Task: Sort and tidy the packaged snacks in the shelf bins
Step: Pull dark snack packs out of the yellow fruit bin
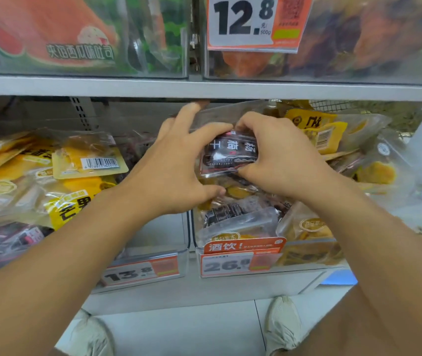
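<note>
A small dark snack packet [230,154] with white characters is held above the right clear bin [307,265]. My right hand [279,155] pinches its right side, thumb under the lower edge. My left hand [179,160] holds the left side, fingers spread, with the thumb over its top and the fingertips reaching under the shelf. Beneath lie more dark packets [233,213] mixed with yellow dried-fruit packets [307,227]. The left bin [174,253] holds yellow mango packets [74,204] and dark ones [7,240].
A grey shelf board [204,88] runs just above my hands, carrying clear bins with orange packets and a 12.8 price tag [251,21]. Price tags 13.8 [138,272] and 26 [230,263] hang on the bin fronts. My shoes [284,325] stand on pale floor tiles.
</note>
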